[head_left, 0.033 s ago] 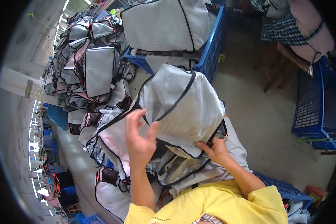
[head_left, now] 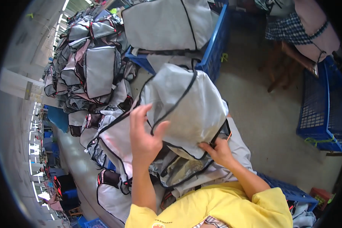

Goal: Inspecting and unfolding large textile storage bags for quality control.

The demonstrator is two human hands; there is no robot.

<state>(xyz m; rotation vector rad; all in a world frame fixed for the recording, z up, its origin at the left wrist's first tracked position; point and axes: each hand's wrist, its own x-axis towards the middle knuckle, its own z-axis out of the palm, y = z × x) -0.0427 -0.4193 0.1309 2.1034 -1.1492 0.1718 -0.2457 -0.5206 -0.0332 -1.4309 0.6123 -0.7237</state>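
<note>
A silvery-white fabric bag [head_left: 195, 102] with black edge binding lies across my lap, its shiny lining puffed up. My right hand [head_left: 219, 152] pinches the bag's black-bound near edge, the thumb on top and the other fingers partly hidden beneath. My left hand [head_left: 146, 138] is raised at the bag's left side, fingers bent and spread apart with nothing between them. Whether its fingertips touch the fabric I cannot tell. Below the pinched edge, a grey lining [head_left: 184, 169] with black binding lies in folds against my yellow shirt.
A large heap of similar bags [head_left: 98, 72] rises at the far left. Ahead stands a blue plastic crate [head_left: 212, 49] with bags in it. Another blue crate [head_left: 319, 110] is at the right, beside a wooden stool [head_left: 283, 68] and a person in a checked garment [head_left: 287, 30].
My left hand has shifted slightly to the right and stays spread. My right hand keeps its pinch on the bag's edge.
</note>
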